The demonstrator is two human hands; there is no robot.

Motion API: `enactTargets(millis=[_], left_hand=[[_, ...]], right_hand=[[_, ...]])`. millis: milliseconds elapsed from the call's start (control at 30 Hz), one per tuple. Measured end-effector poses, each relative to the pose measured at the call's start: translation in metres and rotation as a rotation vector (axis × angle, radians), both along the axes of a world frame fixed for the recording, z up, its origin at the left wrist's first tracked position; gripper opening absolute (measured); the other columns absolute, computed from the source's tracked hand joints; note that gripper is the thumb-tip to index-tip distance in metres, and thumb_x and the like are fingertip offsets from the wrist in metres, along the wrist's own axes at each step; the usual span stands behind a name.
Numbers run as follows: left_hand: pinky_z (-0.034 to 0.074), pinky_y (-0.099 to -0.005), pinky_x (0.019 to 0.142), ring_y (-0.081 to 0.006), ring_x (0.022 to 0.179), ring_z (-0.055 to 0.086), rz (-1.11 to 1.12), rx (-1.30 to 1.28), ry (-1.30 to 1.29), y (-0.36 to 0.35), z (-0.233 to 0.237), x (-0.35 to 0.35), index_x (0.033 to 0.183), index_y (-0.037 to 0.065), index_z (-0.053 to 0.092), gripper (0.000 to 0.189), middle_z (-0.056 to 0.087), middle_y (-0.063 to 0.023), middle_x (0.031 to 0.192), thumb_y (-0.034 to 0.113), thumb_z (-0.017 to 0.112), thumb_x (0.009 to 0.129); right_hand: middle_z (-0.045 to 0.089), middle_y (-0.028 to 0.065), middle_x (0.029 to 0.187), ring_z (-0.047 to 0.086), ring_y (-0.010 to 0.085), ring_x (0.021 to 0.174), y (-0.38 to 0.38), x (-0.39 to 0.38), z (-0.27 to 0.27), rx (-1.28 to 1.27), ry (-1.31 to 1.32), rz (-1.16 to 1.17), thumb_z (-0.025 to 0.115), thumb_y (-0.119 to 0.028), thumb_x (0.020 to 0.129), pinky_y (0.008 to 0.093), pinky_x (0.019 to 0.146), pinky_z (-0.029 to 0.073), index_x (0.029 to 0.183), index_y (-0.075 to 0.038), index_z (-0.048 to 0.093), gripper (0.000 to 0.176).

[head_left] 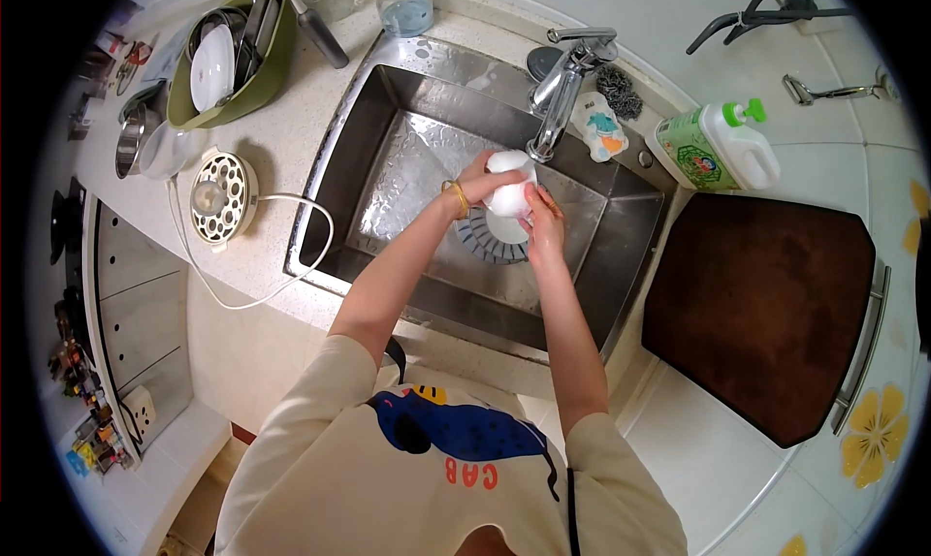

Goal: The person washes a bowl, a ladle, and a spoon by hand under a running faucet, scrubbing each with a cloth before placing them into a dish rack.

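Under the spout of the faucet (558, 105), my two hands hold a smooth, white, rounded object (506, 199); its exact kind is not clear. My left hand (477, 183), with a yellow bracelet at the wrist, grips it from the left, thumb laid across its front. The fingers of my right hand (545, 222) close on its right side. Just below the hands, a bowl with blue-grey stripes (475, 241) sits in the steel sink (407, 207), partly hidden by the hands and the white object. The sink floor is wet.
Left on the counter are a corded egg-cooker base (225, 199), a green basin of dishes (257, 91) and a blue-capped bottle (405, 11). Near the faucet lies a steel scourer (619, 93). To the right are a soap jug (713, 149) and a dark brown board (761, 309).
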State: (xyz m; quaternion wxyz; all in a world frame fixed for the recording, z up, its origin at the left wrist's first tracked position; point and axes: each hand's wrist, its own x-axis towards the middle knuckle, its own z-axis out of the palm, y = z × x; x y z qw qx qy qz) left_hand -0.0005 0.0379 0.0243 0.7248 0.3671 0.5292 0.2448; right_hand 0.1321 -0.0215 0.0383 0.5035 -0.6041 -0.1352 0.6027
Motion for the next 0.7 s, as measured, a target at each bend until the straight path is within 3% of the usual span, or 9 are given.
enactTargets(millis=[133, 200, 333, 433, 467, 533, 600, 633, 700], left_hand=[[0.048, -0.0319, 0.073, -0.0215, 0.095, 0.054, 0.099, 0.160, -0.007, -0.002, -0.012, 0.005, 0.124, 0.007, 0.034, 0.071, 0.051, -0.0119, 0.108, 0.030, 0.071, 0.067], [0.047, -0.0315, 0.076, -0.0218, 0.097, 0.053, 0.115, 0.229, -0.008, -0.003, -0.011, 0.006, 0.124, 0.007, 0.034, 0.071, 0.051, -0.0117, 0.109, 0.026, 0.072, 0.067], [0.043, -0.0329, 0.085, -0.0216, 0.104, 0.048, 0.129, 0.325, -0.139, -0.012, 0.005, 0.001, 0.125, 0.008, 0.033, 0.073, 0.047, -0.0120, 0.114, 0.019, 0.073, 0.065], [0.042, -0.0344, 0.087, -0.0228, 0.107, 0.047, 0.046, 0.457, -0.080, -0.019, 0.004, -0.019, 0.129, 0.009, 0.030, 0.077, 0.043, -0.0111, 0.120, 0.016, 0.073, 0.066], [0.042, -0.0350, 0.087, -0.0236, 0.107, 0.047, -0.007, 0.550, -0.039, -0.022, 0.002, -0.026, 0.131, 0.010, 0.028, 0.080, 0.042, -0.0103, 0.122, 0.016, 0.073, 0.066], [0.046, -0.0345, 0.084, -0.0224, 0.103, 0.050, -0.008, 0.548, -0.094, -0.028, 0.004, -0.034, 0.135, 0.015, 0.023, 0.081, 0.046, -0.0119, 0.117, 0.013, 0.070, 0.069], [0.052, -0.0335, 0.073, -0.0200, 0.097, 0.053, 0.052, -0.002, -0.158, -0.032, 0.009, -0.040, 0.135, 0.022, 0.024, 0.072, 0.047, -0.0106, 0.115, 0.010, 0.062, 0.075], [0.054, -0.0315, 0.064, -0.0179, 0.092, 0.054, 0.071, 0.062, -0.146, -0.034, -0.003, -0.040, 0.135, 0.025, 0.024, 0.066, 0.048, -0.0101, 0.114, 0.010, 0.057, 0.080], [0.054, -0.0307, 0.064, -0.0177, 0.091, 0.054, 0.101, 0.082, -0.057, -0.036, -0.003, -0.038, 0.135, 0.025, 0.023, 0.066, 0.048, -0.0105, 0.114, 0.011, 0.056, 0.080]], right_hand=[[0.058, 0.0038, 0.095, 0.056, 0.0140, 0.086, 0.002, 0.005, -0.007, -0.012, 0.023, 0.011, 0.064, -0.036, 0.078, 0.0286, 0.074, 0.044, 0.110, -0.002, 0.053, 0.049], [0.056, 0.0054, 0.103, 0.056, 0.0173, 0.092, 0.003, 0.007, -0.003, -0.217, 0.330, 0.037, 0.053, -0.047, 0.082, 0.0318, 0.078, 0.046, 0.115, -0.006, 0.049, 0.053], [0.053, 0.0083, 0.111, 0.056, 0.0224, 0.095, 0.014, 0.005, -0.034, -0.173, 0.708, 0.283, 0.041, -0.047, 0.087, 0.0355, 0.079, 0.049, 0.120, -0.009, 0.043, 0.050], [0.051, 0.0085, 0.114, 0.056, 0.0256, 0.096, 0.023, 0.008, -0.056, -0.173, 0.768, 0.260, 0.038, -0.022, 0.089, 0.0352, 0.077, 0.051, 0.124, -0.009, 0.039, 0.037], [0.051, 0.0085, 0.114, 0.056, 0.0256, 0.096, 0.024, 0.007, -0.057, -0.173, 0.772, 0.262, 0.038, -0.022, 0.089, 0.0352, 0.077, 0.051, 0.124, -0.009, 0.039, 0.037], [0.051, 0.0074, 0.113, 0.055, 0.0217, 0.098, 0.022, 0.002, -0.051, 0.072, 0.255, 0.197, 0.041, -0.010, 0.086, 0.0335, 0.076, 0.051, 0.125, -0.010, 0.039, 0.039], [0.051, 0.0071, 0.114, 0.055, 0.0189, 0.098, 0.016, -0.003, -0.054, 0.144, 0.224, 0.179, 0.044, -0.005, 0.083, 0.0330, 0.073, 0.052, 0.126, -0.012, 0.039, 0.044], [0.051, 0.0072, 0.114, 0.055, 0.0182, 0.097, 0.013, -0.008, -0.058, 0.109, 0.165, 0.166, 0.045, -0.008, 0.083, 0.0324, 0.071, 0.052, 0.126, -0.013, 0.039, 0.043], [0.053, 0.0071, 0.108, 0.055, 0.0157, 0.090, 0.014, -0.014, -0.069, 0.071, 0.013, 0.182, 0.050, -0.016, 0.083, 0.0309, 0.065, 0.050, 0.124, -0.011, 0.040, 0.042]])
